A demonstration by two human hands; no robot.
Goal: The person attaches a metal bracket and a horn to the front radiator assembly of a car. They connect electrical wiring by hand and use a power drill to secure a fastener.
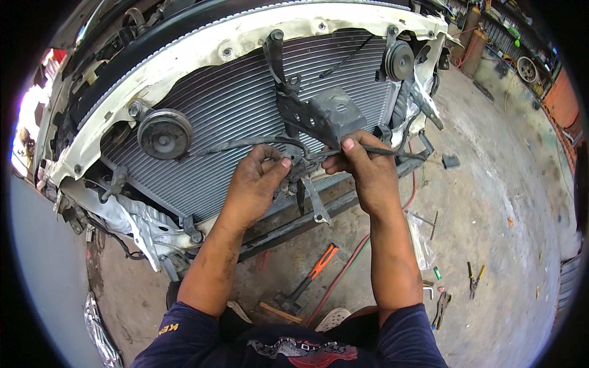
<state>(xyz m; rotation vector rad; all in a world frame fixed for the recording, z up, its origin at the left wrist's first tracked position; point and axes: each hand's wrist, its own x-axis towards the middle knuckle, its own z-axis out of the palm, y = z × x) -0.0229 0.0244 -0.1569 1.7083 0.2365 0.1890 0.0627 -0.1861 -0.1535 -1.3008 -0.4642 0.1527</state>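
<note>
In front of a car's grey finned radiator [236, 92], both hands work at a dark metal latch assembly [297, 172] on the centre bracket [300, 110]. My left hand [254, 184] is closed at the assembly's left side, thumb pressed on it; some fingers are hidden behind. My right hand [371, 175] pinches a black wiring cable [392, 151] between thumb and fingers, just right of the assembly. Another stretch of the dark cable runs left from the assembly across the radiator. A flat metal tab [316, 202] hangs below the hands.
Round horns hang at the left [164, 135] and right [399, 61] under the white crossbar [257, 38]. A dark lower beam [288, 227] crosses beneath. On the concrete floor lie an orange-handled hammer [310, 276], a red hose [346, 270], and pliers [475, 282].
</note>
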